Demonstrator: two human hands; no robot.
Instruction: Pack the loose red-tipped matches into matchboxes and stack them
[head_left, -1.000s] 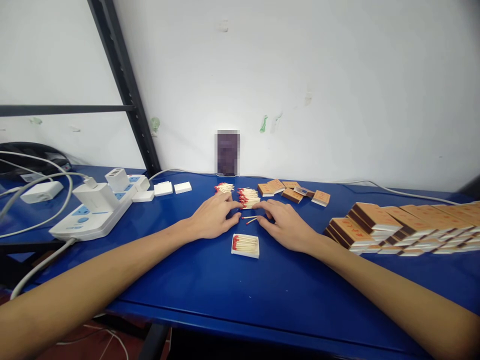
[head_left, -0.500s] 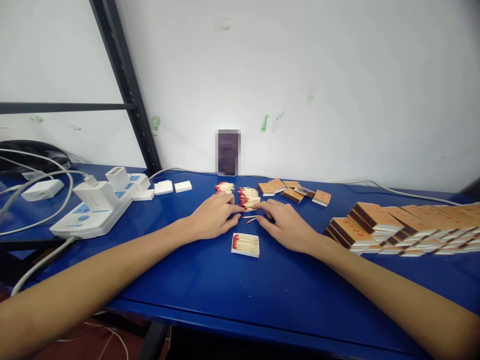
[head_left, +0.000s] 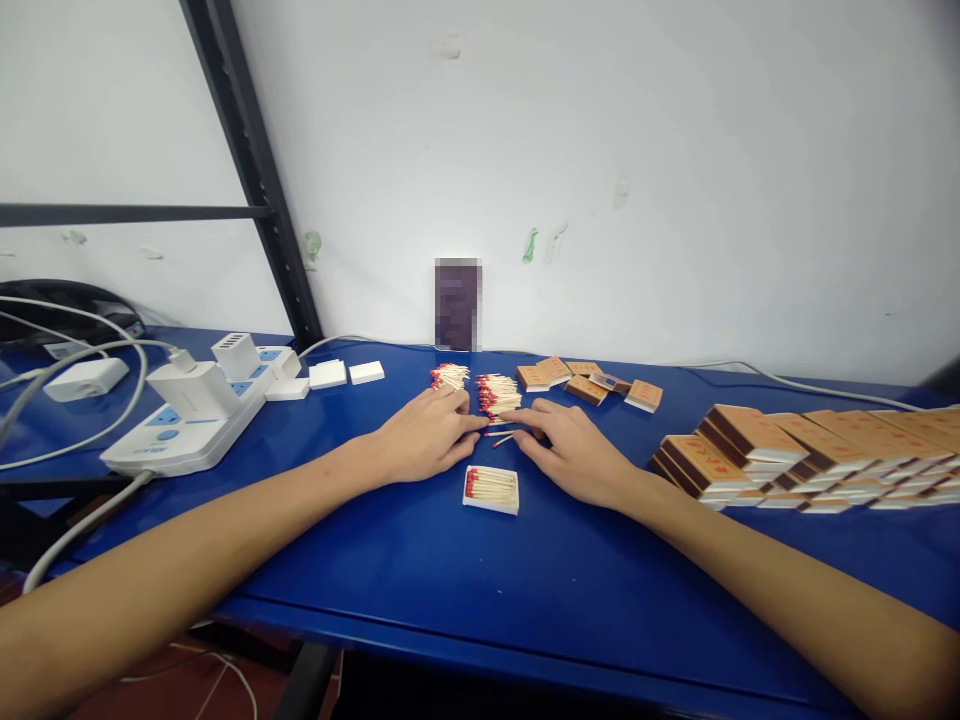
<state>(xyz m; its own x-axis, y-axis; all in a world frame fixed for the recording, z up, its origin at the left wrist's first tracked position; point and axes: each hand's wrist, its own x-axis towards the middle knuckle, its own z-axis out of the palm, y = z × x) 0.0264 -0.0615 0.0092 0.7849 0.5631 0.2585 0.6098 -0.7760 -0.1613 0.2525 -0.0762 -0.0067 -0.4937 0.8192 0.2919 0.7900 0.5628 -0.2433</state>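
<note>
Two red-tipped piles lie on the blue table: a small match pile (head_left: 450,375) at the left and a larger match pile (head_left: 498,394) to its right. My left hand (head_left: 424,434) rests beside them, index finger stretched to the larger pile's near edge, thumb apart below. From the other side, my right hand (head_left: 566,448) touches that same edge with its index fingertip; its thumb is apart and nothing shows gripped. A couple of loose matches (head_left: 496,435) lie between the hands. Nearer me sits a white matchbox tray (head_left: 491,508) holding a layer of matches, heads to the left.
Stacked matchboxes (head_left: 750,435) fill the right side. Several more matchboxes (head_left: 585,390) lie behind my right hand. White empty-looking trays (head_left: 327,375) and a power strip (head_left: 180,440) with cables are at the left. A pixelated dark rectangle (head_left: 457,305) stands against the wall.
My left index finger has shifted slightly right and its thumb has drawn a little closer under it. My right index finger has moved slightly left along the pile's edge.
</note>
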